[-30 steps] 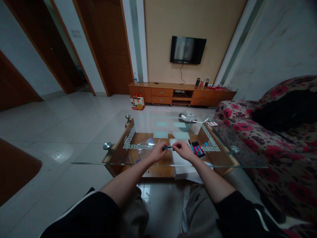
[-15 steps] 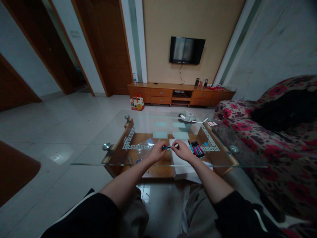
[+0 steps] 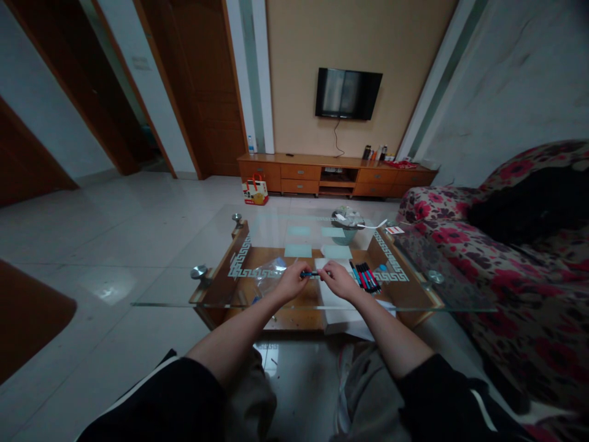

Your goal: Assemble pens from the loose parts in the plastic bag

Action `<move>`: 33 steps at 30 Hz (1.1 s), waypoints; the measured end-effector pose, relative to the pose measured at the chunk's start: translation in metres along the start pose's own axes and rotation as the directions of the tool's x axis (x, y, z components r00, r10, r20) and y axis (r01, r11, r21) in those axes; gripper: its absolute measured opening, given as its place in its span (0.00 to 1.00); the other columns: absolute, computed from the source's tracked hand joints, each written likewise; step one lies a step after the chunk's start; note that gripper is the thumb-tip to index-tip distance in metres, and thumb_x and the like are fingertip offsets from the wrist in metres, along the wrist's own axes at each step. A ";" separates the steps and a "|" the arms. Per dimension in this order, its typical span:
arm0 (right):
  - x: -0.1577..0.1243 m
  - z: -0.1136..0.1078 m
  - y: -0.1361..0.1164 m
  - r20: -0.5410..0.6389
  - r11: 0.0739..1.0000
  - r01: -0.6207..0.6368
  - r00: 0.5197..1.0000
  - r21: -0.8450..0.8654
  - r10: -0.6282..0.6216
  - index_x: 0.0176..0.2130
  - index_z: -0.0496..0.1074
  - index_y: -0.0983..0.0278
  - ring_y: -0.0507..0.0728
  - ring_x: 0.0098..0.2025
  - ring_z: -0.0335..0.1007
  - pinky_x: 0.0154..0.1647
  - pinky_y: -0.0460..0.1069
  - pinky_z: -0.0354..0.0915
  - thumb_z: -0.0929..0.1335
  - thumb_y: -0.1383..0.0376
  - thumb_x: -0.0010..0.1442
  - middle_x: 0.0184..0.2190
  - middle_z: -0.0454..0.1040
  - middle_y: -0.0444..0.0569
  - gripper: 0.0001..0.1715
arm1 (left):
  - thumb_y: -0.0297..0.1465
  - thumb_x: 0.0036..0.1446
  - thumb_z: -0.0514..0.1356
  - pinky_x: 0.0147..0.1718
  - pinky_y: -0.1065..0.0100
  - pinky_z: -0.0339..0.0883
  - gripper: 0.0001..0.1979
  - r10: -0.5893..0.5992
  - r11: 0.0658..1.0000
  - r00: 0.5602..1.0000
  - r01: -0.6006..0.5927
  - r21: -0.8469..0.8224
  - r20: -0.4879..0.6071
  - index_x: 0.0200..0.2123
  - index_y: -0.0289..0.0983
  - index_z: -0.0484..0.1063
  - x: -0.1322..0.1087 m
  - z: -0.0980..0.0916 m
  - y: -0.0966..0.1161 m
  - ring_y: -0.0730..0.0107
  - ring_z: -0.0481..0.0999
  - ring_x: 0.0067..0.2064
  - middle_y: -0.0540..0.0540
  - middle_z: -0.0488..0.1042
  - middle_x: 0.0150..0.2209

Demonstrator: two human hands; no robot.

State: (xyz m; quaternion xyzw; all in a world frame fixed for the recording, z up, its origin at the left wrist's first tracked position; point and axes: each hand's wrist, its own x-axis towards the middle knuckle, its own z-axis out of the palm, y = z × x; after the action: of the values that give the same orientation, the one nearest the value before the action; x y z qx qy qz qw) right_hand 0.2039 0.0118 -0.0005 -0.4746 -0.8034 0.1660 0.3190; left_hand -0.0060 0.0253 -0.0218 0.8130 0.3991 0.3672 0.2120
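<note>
Above the glass coffee table point(image 3: 175, 294), my left hand point(image 3: 296, 279) and my right hand point(image 3: 337, 279) are close together, both closed. Between them lies a slim dark pen point(image 3: 313, 274) with a blue part, held level; my left fingers grip one end and my right fingers pinch the other. Several pens point(image 3: 365, 277) in black, red and blue lie in a row just right of my right hand. A clear plastic bag point(image 3: 267, 276) is left of my left hand. Under my right hand shows a white box or stack of paper point(image 3: 329, 298).
A basket point(image 3: 345, 235) with a plastic bag in it shows toward the table's far right. The floral sofa point(image 3: 460, 270) borders the right side. Beyond stand a paper gift bag point(image 3: 254, 191) and a wooden TV cabinet point(image 3: 299, 175). Metal glass supports point(image 3: 199, 272) rise at the table's corners.
My right fingers have shifted slightly on their end of the pen and look more closed around it. My left hand and the row of pens have stayed in place.
</note>
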 end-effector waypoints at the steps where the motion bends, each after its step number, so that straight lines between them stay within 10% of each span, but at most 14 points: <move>1: 0.000 0.000 0.000 0.001 1.000 0.003 1.000 -0.004 -0.003 0.29 0.73 0.63 0.55 0.34 0.67 0.39 0.49 0.61 0.64 0.57 0.66 0.31 0.71 0.48 0.17 | 0.23 0.55 0.57 0.38 0.68 0.63 0.05 -0.001 1.000 1.000 0.001 0.002 0.000 0.34 0.38 0.71 0.000 0.001 0.000 0.67 0.72 0.37 0.48 0.74 0.34; 33: 0.003 0.002 -0.010 0.007 0.993 0.075 0.997 -0.089 -0.075 0.29 0.71 0.63 0.54 0.31 0.65 0.34 0.48 0.57 0.63 0.56 0.68 0.28 0.70 0.46 0.19 | 0.26 0.57 0.58 0.38 0.68 0.65 0.03 -0.026 1.000 1.000 0.026 0.009 -0.006 0.34 0.37 0.73 0.001 0.001 -0.003 0.67 0.73 0.36 0.47 0.76 0.34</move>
State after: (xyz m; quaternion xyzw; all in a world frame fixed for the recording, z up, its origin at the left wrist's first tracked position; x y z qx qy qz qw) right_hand 0.1951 0.0097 0.0047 -0.4577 -0.8277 0.1188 0.3021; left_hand -0.0067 0.0281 -0.0237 0.8076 0.4119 0.3649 0.2122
